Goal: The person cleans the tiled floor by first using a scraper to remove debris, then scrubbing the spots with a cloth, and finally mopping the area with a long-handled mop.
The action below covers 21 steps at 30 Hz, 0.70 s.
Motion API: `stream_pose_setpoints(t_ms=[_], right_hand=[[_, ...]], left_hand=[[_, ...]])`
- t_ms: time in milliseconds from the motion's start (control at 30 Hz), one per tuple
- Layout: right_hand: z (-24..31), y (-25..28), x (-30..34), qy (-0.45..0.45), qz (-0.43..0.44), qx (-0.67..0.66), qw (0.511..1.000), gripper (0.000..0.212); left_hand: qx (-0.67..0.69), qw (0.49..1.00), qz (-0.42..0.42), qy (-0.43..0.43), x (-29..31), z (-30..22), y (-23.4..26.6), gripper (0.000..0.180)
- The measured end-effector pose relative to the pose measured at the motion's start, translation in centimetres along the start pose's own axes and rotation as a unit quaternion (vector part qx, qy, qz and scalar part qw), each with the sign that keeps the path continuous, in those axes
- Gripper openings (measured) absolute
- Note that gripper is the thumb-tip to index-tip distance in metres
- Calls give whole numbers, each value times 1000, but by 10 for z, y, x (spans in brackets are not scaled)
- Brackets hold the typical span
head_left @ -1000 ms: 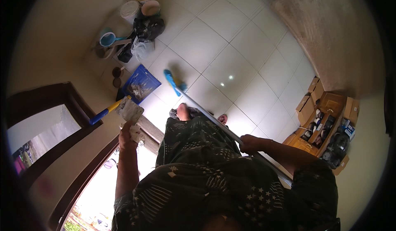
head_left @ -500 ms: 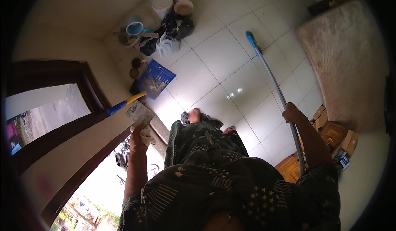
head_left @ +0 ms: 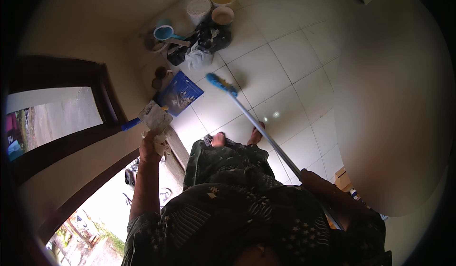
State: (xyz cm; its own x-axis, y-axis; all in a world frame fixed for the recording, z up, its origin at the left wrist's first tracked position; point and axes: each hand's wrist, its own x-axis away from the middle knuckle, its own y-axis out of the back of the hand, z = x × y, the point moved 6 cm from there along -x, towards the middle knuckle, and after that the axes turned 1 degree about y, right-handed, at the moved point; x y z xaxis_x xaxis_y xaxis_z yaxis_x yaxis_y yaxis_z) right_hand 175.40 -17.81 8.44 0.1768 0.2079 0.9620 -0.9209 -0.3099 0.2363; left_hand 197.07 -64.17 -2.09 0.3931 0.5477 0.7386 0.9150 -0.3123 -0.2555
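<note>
My right hand (head_left: 311, 181) is closed round the grey pole of a broom (head_left: 266, 135). The pole slants up and left to a blue broom head (head_left: 222, 83) with some yellow in its bristles, raised a little or resting on the tiles; I cannot tell which. My left hand (head_left: 149, 146), at the doorway side, is closed on a flat, squarish, grey-white stained piece (head_left: 156, 116) and a crumpled off-white cloth or paper (head_left: 162, 145). Beyond it lies a blue dustpan (head_left: 180, 93) holding pale debris. Its blue handle (head_left: 130, 124) passes partly behind the flat piece.
Several buckets (head_left: 199, 7), a blue dipper (head_left: 164, 31), black bags (head_left: 216, 36) and a white plastic bag (head_left: 197, 57) stand by the far wall. A brown-framed window (head_left: 102, 90) and an open doorway are at left. Cardboard boxes (head_left: 343, 178) sit at right, beside a large blurred area.
The broom head has swung left and nearer, towards the dustpan. My right hand has come lower and left. My left hand has shifted slightly left, and my right foot now shows further forward.
</note>
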Motion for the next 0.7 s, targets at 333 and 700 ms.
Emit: stream_pose_setpoints(t_ms=[333,700], right_hand=[[-219,103,-83,-59,-172,121,976,10],[-266,109,-147,69,102,488,864,11]], left_hand=[[83,993,-46,-65,43,24,-57,20],[136,986,-80,-50,74,24,-32,19]])
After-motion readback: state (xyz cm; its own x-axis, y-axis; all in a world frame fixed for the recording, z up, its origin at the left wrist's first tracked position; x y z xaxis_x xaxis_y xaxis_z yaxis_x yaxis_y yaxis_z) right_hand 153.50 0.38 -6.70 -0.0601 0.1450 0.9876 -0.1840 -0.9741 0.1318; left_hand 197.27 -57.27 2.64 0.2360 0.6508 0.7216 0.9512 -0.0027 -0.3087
